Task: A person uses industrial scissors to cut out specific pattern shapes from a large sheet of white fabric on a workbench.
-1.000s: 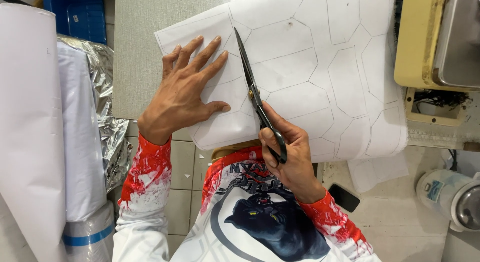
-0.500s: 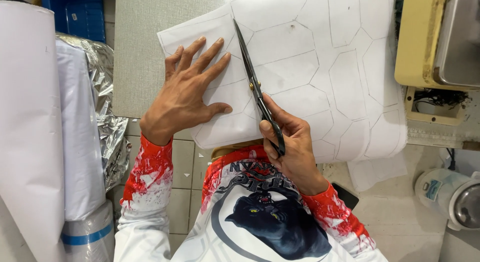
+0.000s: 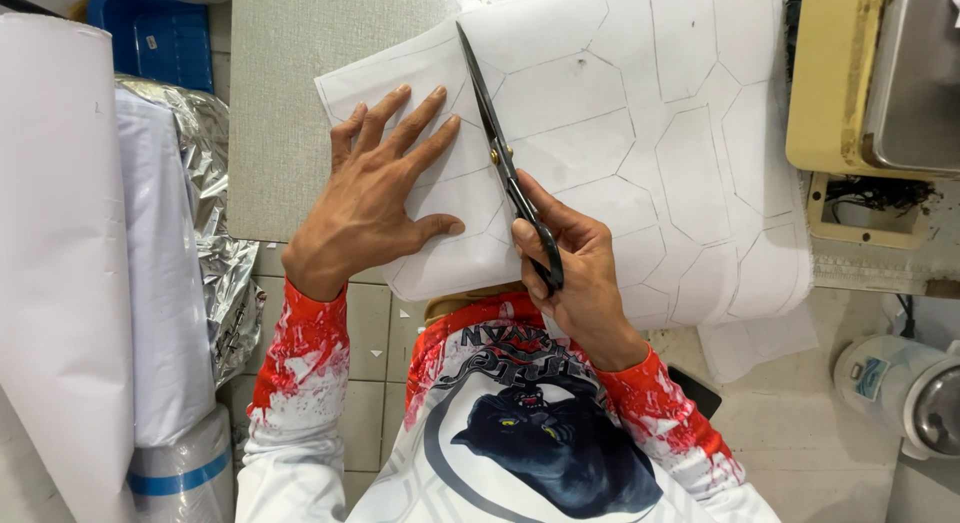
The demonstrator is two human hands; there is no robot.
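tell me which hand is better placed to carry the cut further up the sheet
Right. The right hand already grips the scissors, blades lying on the white sheet. The left hand lies flat, pinning it.

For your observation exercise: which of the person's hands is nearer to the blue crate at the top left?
Left. The left hand lies flat on the sheet, closer to the blue crate; the right hand holds the scissors, farther right.
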